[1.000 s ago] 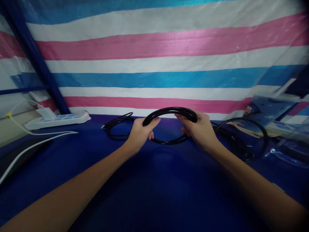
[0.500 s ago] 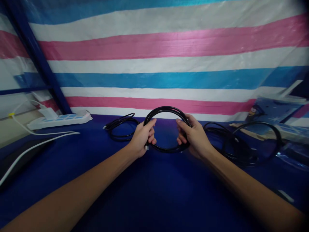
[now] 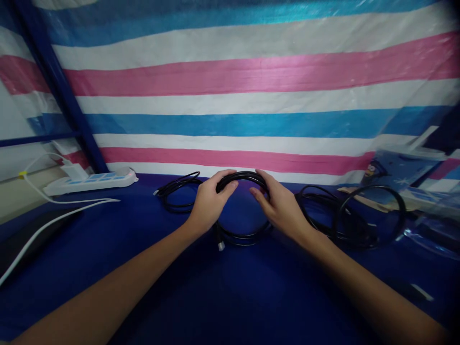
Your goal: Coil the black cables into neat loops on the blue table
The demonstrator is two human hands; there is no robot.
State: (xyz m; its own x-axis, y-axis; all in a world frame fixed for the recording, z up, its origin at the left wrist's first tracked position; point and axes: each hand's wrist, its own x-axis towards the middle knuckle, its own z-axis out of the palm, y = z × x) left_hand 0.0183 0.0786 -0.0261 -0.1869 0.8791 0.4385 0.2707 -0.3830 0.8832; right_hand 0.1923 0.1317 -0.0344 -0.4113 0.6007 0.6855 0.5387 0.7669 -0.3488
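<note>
A coiled black cable [image 3: 247, 235] is held up in front of me over the blue table [image 3: 223, 292]. My left hand [image 3: 213, 196] wraps around the upper left of the coil, thumb on the near side. On the upper right, my right hand [image 3: 280, 201] closes around the same coil, with its thumb toward the middle. The coil's lower part hangs beneath both hands, near or on the table; contact is unclear. A pale connector end [image 3: 221, 246] points down at the lower left of the loop.
A smaller black cable coil [image 3: 178, 209] lies on the left. More black cables [image 3: 345, 225] are heaped on the right, near a blue container [image 3: 398, 167]. A white power strip [image 3: 100, 179] with a plugged-in charger [image 3: 74, 170] sits at the back left. Striped sheeting [image 3: 230, 79] hangs behind.
Both hands have slid from the sides of the coil up to its top. The loop's lower part and its connector end now sit lower, nearer to me.
</note>
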